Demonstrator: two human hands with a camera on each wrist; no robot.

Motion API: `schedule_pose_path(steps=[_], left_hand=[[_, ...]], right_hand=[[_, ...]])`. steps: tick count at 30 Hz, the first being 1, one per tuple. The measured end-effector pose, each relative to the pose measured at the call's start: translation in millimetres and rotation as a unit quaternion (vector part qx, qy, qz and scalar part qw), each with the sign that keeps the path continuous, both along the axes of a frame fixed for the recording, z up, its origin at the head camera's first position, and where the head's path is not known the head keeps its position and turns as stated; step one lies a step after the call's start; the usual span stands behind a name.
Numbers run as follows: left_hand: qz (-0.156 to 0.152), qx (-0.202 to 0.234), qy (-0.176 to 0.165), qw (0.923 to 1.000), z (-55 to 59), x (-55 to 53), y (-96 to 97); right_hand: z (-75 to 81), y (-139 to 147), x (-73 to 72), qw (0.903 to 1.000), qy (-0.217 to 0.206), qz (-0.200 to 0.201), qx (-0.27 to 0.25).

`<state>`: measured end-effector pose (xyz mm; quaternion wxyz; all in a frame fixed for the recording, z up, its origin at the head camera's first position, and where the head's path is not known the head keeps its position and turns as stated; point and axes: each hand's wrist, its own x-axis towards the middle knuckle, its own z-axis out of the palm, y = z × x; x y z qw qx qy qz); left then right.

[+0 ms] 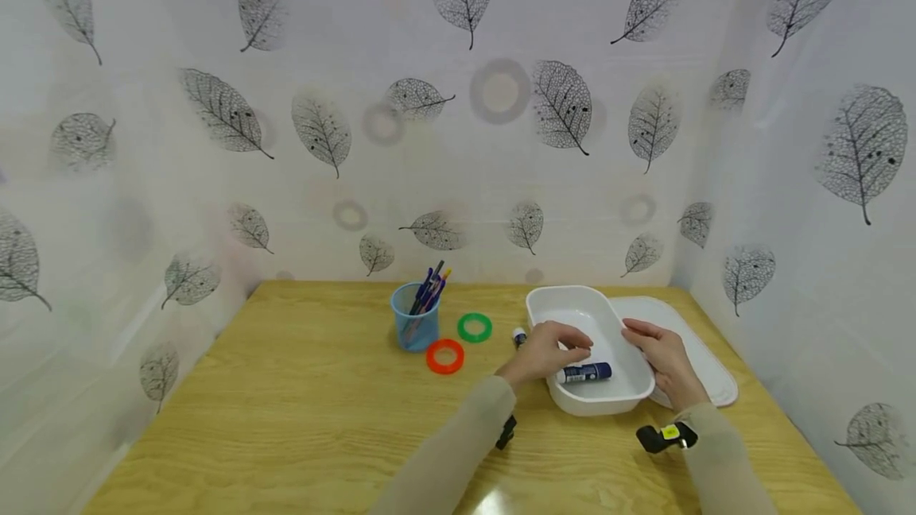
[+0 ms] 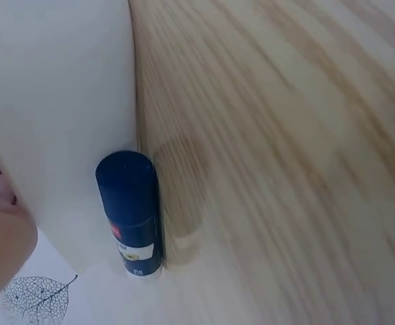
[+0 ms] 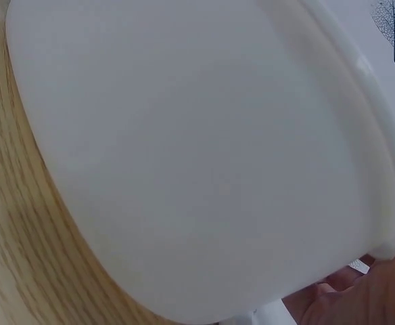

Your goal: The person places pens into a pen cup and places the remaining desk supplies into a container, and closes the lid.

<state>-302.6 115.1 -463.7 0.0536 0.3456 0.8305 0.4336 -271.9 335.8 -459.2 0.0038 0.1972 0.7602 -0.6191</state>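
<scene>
A white plastic box (image 1: 576,304) stands on the right of the table, with a navy-and-white glue stick (image 1: 585,373) lying inside near its front end. My left hand (image 1: 547,350) reaches over the box's left rim. Its fingers are loosely bent above that glue stick, with nothing visible between them. My right hand (image 1: 664,356) is at the right rim, fingers fairly straight and fingertips touching it. A second glue stick (image 2: 128,213) is beside the box's outer left wall, partly hidden by my left hand in the head view.
A white lid (image 1: 704,364) lies right of the box, partly under its edge. Left of the box are a green tape ring (image 1: 475,327), a red tape ring (image 1: 445,357) and a blue mesh cup (image 1: 417,328) holding several pens (image 1: 431,291). Leaf-print curtains (image 1: 465,141) surround the table.
</scene>
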Motion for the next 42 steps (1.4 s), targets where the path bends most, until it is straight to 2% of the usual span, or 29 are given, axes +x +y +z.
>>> schedule_pose_path(steps=[3, 6, 12, 16, 21, 23, 28, 31, 33, 36, 42], left_hand=[[-0.001, 0.036, -0.002, 0.9994, -3.0, -3.8, -5.5], [0.012, 0.063, -0.017, 0.9978, -3.0, -4.9, -11.6], [0.042, 0.121, -0.082, 0.9883, 0.2, -3.3, -26.5], [0.043, 0.147, -0.106, 0.9825, 3.6, -4.2, -38.4], [0.033, 0.173, -0.118, 0.9773, -0.3, -14.6, -53.4], [0.034, 0.170, -0.115, 0.9782, -4.4, -20.7, -59.3], [0.046, 0.116, -0.104, 0.9867, -13.4, -34.5, -73.1], [0.029, 0.090, -0.090, 0.9915, -15.3, -40.6, -80.6], [0.009, 0.080, -0.083, 0.9933, -14.1, -42.6, -84.7], [-0.011, 0.063, -0.092, 0.9937, -8.6, -42.4, -89.0], [-0.022, 0.001, -0.099, 0.9949, 3.7, -40.6, -90.8]], right_hand=[[-0.4, -1.2, -0.6, 1.0000, -0.003, -0.004, -0.001], [0.1, -2.6, -0.4, 1.0000, -0.003, -0.006, -0.003], [1.2, -3.0, 1.3, 0.9999, -0.009, -0.009, -0.002], [1.8, -2.9, 2.2, 0.9999, -0.011, -0.011, -0.003], [3.3, -3.1, 2.1, 0.9999, -0.011, -0.009, -0.006], [4.1, -3.6, 2.2, 0.9999, -0.010, -0.007, -0.003], [3.7, -3.5, 3.0, 0.9999, -0.011, -0.003, -0.004], [2.7, -2.3, 3.7, 0.9999, -0.012, -0.001, -0.007], [1.9, -1.7, 4.7, 0.9999, -0.014, 0.001, -0.006], [1.1, -1.5, 5.8, 0.9999, -0.015, 0.003, -0.006], [2.3, -2.3, 4.5, 0.9999, -0.009, 0.002, -0.009]])
